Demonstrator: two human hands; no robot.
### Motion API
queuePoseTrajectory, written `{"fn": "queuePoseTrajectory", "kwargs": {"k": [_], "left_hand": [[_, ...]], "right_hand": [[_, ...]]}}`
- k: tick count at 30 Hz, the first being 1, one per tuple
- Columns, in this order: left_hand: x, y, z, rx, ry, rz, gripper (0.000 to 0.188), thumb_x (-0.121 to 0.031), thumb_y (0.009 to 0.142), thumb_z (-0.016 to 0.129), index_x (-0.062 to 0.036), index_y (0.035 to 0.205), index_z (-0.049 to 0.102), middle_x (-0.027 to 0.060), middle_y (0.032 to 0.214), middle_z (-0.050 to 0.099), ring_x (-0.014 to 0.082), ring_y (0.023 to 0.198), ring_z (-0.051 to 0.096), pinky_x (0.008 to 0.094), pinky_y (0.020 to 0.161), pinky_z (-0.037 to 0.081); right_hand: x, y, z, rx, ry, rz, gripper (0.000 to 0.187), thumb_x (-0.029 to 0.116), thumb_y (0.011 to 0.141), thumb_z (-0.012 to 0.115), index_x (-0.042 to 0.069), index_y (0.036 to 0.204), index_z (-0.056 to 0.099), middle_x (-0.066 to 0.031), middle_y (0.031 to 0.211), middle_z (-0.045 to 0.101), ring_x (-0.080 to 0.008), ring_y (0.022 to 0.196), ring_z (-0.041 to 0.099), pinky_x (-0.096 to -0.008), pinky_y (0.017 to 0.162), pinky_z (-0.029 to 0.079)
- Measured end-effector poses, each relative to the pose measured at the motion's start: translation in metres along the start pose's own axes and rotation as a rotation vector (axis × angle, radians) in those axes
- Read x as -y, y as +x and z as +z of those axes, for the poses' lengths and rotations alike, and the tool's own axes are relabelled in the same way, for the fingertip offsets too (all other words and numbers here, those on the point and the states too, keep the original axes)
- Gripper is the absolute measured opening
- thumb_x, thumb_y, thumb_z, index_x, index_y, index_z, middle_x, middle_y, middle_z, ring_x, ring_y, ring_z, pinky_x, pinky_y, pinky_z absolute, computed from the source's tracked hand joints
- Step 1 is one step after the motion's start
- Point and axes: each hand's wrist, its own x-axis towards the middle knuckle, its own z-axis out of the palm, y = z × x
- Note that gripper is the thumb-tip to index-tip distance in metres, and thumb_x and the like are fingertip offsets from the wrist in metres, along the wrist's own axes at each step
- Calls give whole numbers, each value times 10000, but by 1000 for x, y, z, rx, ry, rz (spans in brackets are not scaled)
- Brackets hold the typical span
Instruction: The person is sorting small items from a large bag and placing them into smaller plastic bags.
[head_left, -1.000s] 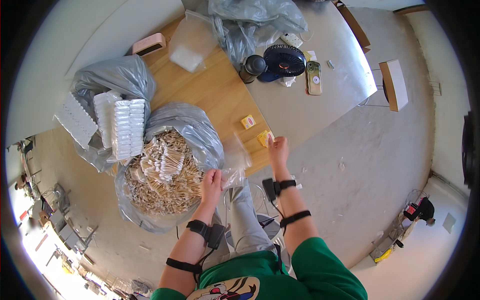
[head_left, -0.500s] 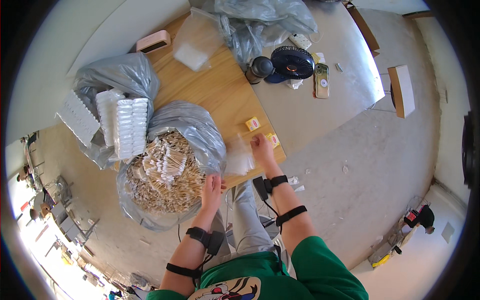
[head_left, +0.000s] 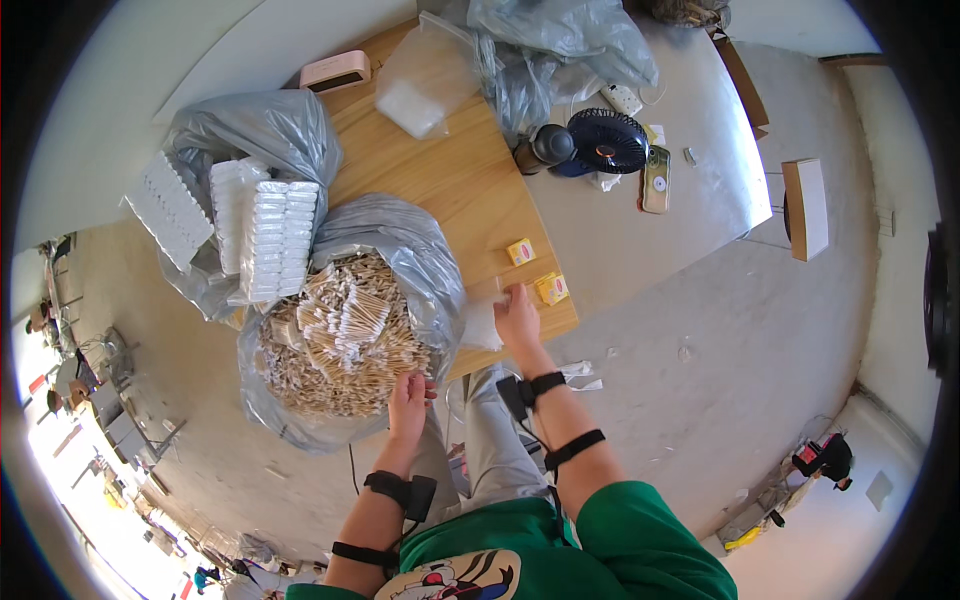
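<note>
At table edge | right hand (head_left: 517,318) flat on clear bag (head_left: 484,322) | left hand (head_left: 408,398) grasping cotton swabs (head_left: 345,335)

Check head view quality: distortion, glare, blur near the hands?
Head view: strong fisheye, the wooden table's edges bow and a black rim frames the picture. Lower left corner is blown out by daylight. Left hand at the grey plastic bag of cotton swabs and right hand look sharp.

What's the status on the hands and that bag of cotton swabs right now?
Left hand at rim of grey bag, fingers in cotton swabs. Right hand flat on small clear bag at table edge. Yellow boxes beside right hand.
</note>
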Motion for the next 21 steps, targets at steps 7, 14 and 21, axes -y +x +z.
{"fn": "queuePoseTrajectory", "kwargs": {"k": [7, 14, 21], "left_hand": [[-9, -3, -28, -197, -66, 49, 177, -222, 929, 447, -60, 959, 511, 39, 800, 617, 85, 642, 561, 215, 553, 441], [-8, 33, -137, -768, 415, 349, 231, -139, 850, 539, -19, 1044, 504, 141, 924, 577, 236, 817, 543, 331, 729, 436], [-29, 101, -210, -590, 425, 314, 728, -109, 696, 670, -37, 1315, 295, 220, 1251, 419, 359, 1151, 414, 399, 957, 347]], "right_hand": [[-16, -51, 46, -57, 5, 11, 306, 171, 783, 577, 49, 1032, 447, -213, 977, 567, -373, 924, 545, -457, 726, 449], [21, -50, 26, -39, -227, 19, 397, 207, 802, 582, 14, 1115, 434, -209, 1049, 499, -390, 949, 516, -437, 784, 450], [3, -75, -9, -75, -301, -99, 398, 157, 780, 604, 4, 1107, 437, -196, 1054, 489, -376, 958, 504, -421, 771, 455]]}}
